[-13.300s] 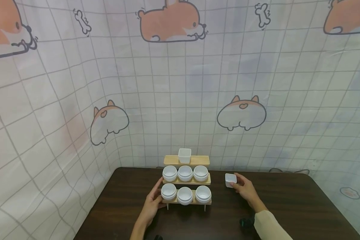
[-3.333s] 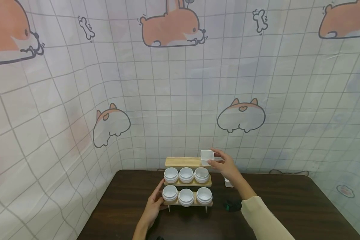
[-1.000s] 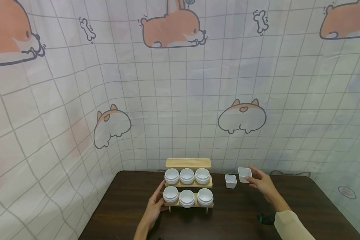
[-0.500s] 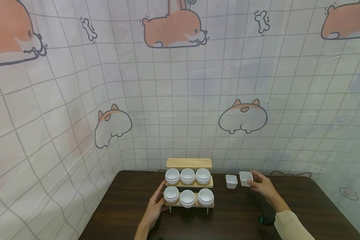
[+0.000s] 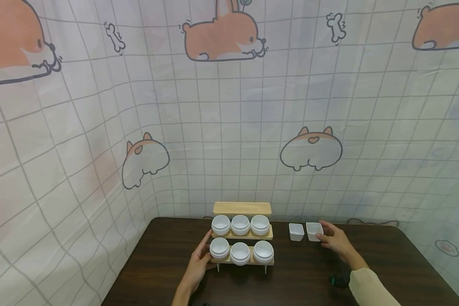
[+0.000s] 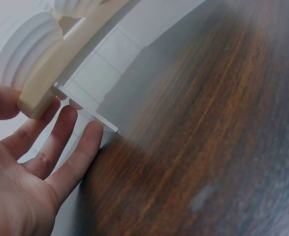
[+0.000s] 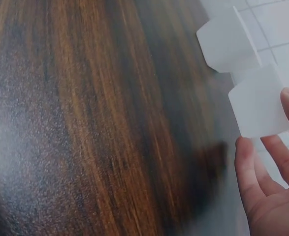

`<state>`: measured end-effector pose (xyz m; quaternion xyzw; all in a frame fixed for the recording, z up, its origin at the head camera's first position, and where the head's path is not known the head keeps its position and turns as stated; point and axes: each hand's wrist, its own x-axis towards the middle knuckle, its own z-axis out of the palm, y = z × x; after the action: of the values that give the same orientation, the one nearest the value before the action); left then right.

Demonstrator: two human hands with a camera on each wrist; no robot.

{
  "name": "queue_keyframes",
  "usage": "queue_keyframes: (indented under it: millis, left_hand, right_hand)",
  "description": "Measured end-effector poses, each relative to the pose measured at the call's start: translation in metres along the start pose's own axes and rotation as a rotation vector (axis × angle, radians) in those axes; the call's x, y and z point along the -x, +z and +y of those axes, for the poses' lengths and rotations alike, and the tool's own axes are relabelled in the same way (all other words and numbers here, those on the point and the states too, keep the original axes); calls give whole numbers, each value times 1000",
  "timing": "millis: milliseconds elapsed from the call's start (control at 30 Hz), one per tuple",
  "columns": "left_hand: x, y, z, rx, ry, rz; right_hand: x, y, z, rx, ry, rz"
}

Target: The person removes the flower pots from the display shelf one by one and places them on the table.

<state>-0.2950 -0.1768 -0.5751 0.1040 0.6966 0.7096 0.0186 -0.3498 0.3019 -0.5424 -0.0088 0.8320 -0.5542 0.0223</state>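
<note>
A three-tier stand with light wooden shelves (image 5: pixel 242 208) holds several round white cups (image 5: pixel 240 253) on its two lower shelves; its top shelf is bare. My left hand (image 5: pixel 194 268) grips the stand's left end. In the left wrist view, the thumb and fingers of that hand (image 6: pixel 31 167) hold the end of a wooden shelf (image 6: pixel 36 101) beside a clear leg. To the right of the stand, my right hand (image 5: pixel 338 243) pinches a square white cup (image 5: pixel 314 232) at table level. A second square cup (image 5: pixel 296 232) stands just left of it. The right wrist view shows my fingers (image 7: pixel 244 152) around the nearer cup (image 7: pixel 260 105).
The dark wooden table (image 5: pixel 290 280) runs back to a grid-patterned cloth (image 5: pixel 222 170) with cartoon dogs. A thin cable (image 5: pixel 372 222) lies along the back right edge. A black device (image 5: pixel 339 280) is by my right wrist.
The square cup in my right hand has come off the top shelf, moved right and down to the table beside the other square cup. My left hand has kept its grip on the stand.
</note>
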Motion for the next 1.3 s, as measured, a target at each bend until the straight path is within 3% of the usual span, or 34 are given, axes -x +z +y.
queue_keyframes:
  millis: [133, 433, 1300]
  left_hand:
    - [1, -1, -3, -8, 21, -11]
    - [0, 0, 1, 11, -7, 0]
    - [2, 0, 0, 10, -8, -3]
  right_hand:
    - [0, 0, 3, 3, 7, -1]
    - [-4, 1, 8, 13, 3, -6]
    - [-7, 3, 14, 65, 21, -14]
